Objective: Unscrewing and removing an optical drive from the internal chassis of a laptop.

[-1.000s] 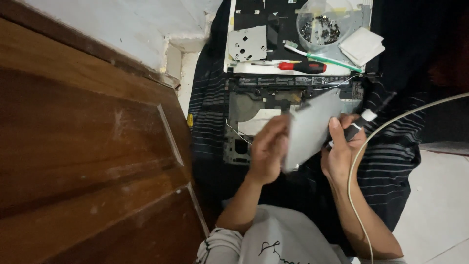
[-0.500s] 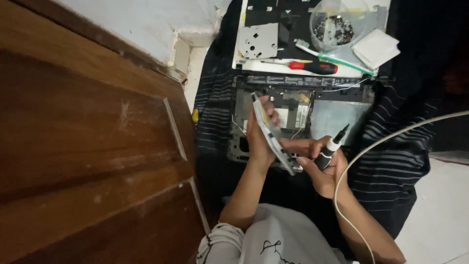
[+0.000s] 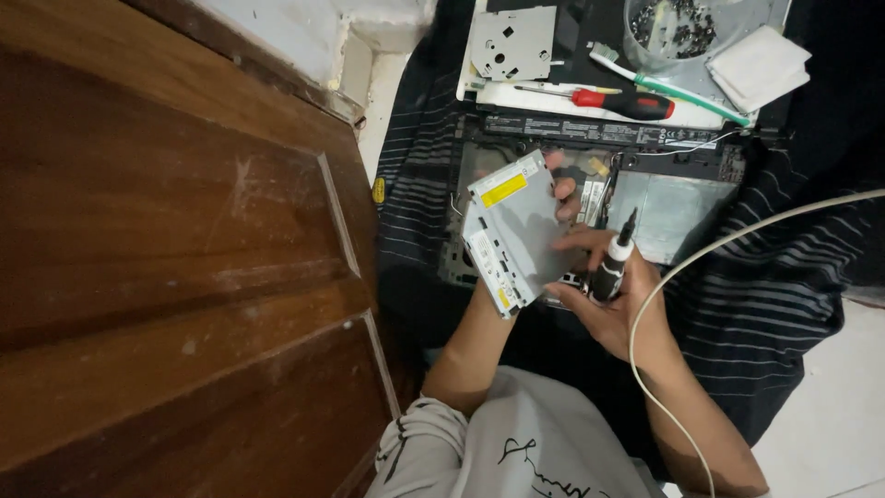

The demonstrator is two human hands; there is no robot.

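Near the middle of the frame the left hand (image 3: 553,198) grips a flat grey metal drive (image 3: 518,231), fingers curled over its upper right edge, holding it tilted above the opened laptop (image 3: 678,198). The drive carries a yellow sticker near its top and a white label along its lower left side. Just right of it, the right hand (image 3: 616,309) is closed around a small black and white screwdriver (image 3: 613,263), tip pointing up, with a fingertip touching the drive's right edge. A white cable (image 3: 737,242) curves from the right edge of the frame down past the right wrist. The laptop lies on a dark striped cloth (image 3: 774,304) that fills the right centre of the frame. Along the top, on a white board (image 3: 590,97), lie a perforated metal plate (image 3: 513,43), a red-handled screwdriver (image 3: 608,99), a green and white toothbrush (image 3: 668,83), a clear bowl of small screws (image 3: 678,28) and a folded white cloth (image 3: 761,69). A brown wooden door (image 3: 166,258) takes up the whole left side.
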